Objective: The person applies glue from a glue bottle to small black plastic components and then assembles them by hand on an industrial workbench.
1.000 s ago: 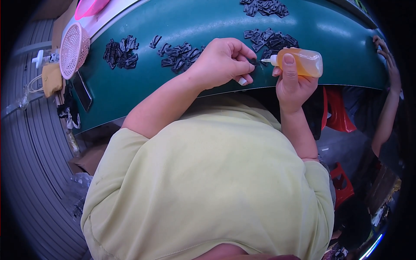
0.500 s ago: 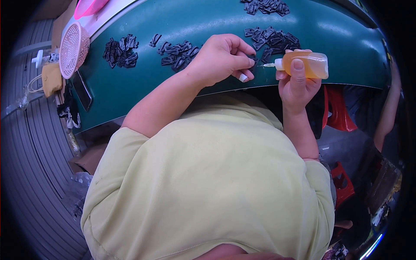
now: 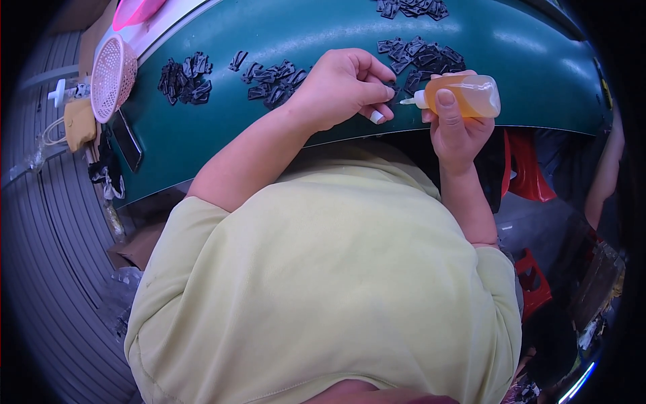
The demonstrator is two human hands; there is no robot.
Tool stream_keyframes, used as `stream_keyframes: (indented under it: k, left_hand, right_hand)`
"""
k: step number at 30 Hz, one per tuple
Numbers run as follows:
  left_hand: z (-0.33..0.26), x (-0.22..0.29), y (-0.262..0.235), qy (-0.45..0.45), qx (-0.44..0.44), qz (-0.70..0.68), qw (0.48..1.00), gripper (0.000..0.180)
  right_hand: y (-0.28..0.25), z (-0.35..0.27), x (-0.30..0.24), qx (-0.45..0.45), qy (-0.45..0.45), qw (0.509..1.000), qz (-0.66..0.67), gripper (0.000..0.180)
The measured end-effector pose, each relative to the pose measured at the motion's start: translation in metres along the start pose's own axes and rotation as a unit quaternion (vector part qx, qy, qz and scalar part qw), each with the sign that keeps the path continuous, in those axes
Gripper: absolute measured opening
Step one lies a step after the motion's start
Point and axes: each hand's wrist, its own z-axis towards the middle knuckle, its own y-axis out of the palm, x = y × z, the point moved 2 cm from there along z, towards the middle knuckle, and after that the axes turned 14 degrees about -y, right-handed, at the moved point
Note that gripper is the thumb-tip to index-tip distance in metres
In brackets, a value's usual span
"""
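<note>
My right hand (image 3: 459, 131) is wrapped round a clear squeeze bottle (image 3: 471, 95) of amber liquid, held on its side with the thin white nozzle pointing left. My left hand (image 3: 350, 87) pinches a small black plastic part (image 3: 393, 87) between thumb and fingers; most of it is hidden by the fingertips. One left finger wears a white wrap. The nozzle tip is close to the black part; whether they touch I cannot tell. Beyond my hands lies a pile of black parts (image 3: 424, 59), and another pile (image 3: 272, 82) is partly behind my left wrist.
More black parts (image 3: 185, 79) lie at the left of the green table (image 3: 222, 135), and others (image 3: 414, 8) at the far edge. A pink basket (image 3: 113, 77) and a phone (image 3: 128, 140) are at the left. A red stool (image 3: 528, 172) and another person's arm (image 3: 605, 168) are on the right.
My right hand has moved the bottle slightly left, so its nozzle is nearer the black part. My left hand has stayed almost in place.
</note>
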Motion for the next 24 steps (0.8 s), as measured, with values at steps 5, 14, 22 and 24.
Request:
stream_keyframes:
  k: [5, 14, 22, 24]
  left_hand:
    - [0.0, 0.0, 0.0, 0.0, 0.001, -0.003, 1.0, 0.022]
    - [0.001, 0.0, 0.0, 0.001, 0.0, -0.005, 1.0, 0.022]
    - [0.006, 0.003, 0.007, 0.084, 0.074, 0.127, 0.986, 0.024]
    - [0.007, 0.007, 0.006, 0.194, 0.196, 0.269, 0.923, 0.025]
  right_hand:
    - [0.0, 0.0, -0.001, -0.004, 0.006, 1.0, -0.008, 0.024]
    - [-0.001, 0.001, 0.001, -0.005, 0.001, 1.0, -0.019, 0.02]
    - [-0.015, 0.017, 0.002, 0.151, 0.05, 0.975, 0.158, 0.027]
    - [-0.019, 0.019, 0.003, 0.15, 0.089, 0.965, 0.196, 0.032]
